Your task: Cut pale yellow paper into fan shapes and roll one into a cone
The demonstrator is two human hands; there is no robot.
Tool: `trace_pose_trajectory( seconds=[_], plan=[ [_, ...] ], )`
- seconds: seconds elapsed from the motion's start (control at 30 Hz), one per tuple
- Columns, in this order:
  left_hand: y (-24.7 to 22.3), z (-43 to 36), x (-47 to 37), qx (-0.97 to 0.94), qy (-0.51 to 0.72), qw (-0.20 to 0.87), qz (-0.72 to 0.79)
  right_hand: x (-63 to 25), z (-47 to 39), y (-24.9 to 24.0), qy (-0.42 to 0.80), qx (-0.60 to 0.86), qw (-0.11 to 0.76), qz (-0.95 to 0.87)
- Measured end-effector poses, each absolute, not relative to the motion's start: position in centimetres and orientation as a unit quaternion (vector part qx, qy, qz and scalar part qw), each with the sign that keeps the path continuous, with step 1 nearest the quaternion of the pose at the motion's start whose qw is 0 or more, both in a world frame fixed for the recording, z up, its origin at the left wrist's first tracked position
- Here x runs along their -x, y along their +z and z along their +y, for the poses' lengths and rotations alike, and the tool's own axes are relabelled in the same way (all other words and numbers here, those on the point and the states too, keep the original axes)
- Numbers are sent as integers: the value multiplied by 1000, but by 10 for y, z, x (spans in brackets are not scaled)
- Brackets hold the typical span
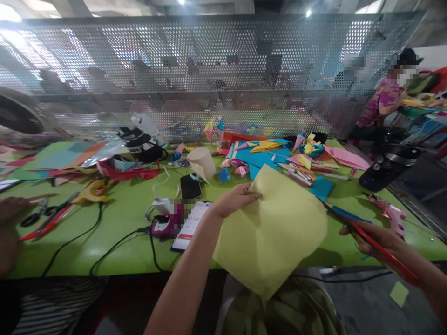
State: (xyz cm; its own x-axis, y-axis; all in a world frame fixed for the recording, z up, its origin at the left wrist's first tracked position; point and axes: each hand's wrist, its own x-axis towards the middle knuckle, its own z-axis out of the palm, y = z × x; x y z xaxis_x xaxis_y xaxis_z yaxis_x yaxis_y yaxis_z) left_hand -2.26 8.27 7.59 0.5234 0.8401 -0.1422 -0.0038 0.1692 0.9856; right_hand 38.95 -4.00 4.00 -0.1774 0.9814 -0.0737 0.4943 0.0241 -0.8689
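Note:
My left hand point(240, 199) pinches a large sheet of yellow paper point(279, 228) near its upper left edge, thumb on top. The sheet is held up over the table's front edge and my lap, with one corner pointing down. At the right, my right hand point(379, 239) is wrapped round red-handled scissors point(387, 256). Their blades point left at the sheet's right edge; whether they touch the paper I cannot tell. A pink glue gun point(394, 216) lies just beyond my right hand. A phone point(190, 228) rests beside my left forearm.
The green table point(129, 251) bears a power strip point(167, 228), cables, a dark bottle point(387, 165), blue paper point(260, 160), pencils and coloured scraps. Another person's hand point(12, 209) is at far left, near other red-handled scissors point(52, 223). Behind stands a perforated metal screen point(209, 56).

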Motion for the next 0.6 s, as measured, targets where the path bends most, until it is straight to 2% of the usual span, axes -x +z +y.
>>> trace_pose_trajectory(
  seconds=[0.6],
  plan=[
    [78, 82, 22, -579, 286, 671, 364, -385, -47, 60, 339, 558, 274, -706]
  ],
)
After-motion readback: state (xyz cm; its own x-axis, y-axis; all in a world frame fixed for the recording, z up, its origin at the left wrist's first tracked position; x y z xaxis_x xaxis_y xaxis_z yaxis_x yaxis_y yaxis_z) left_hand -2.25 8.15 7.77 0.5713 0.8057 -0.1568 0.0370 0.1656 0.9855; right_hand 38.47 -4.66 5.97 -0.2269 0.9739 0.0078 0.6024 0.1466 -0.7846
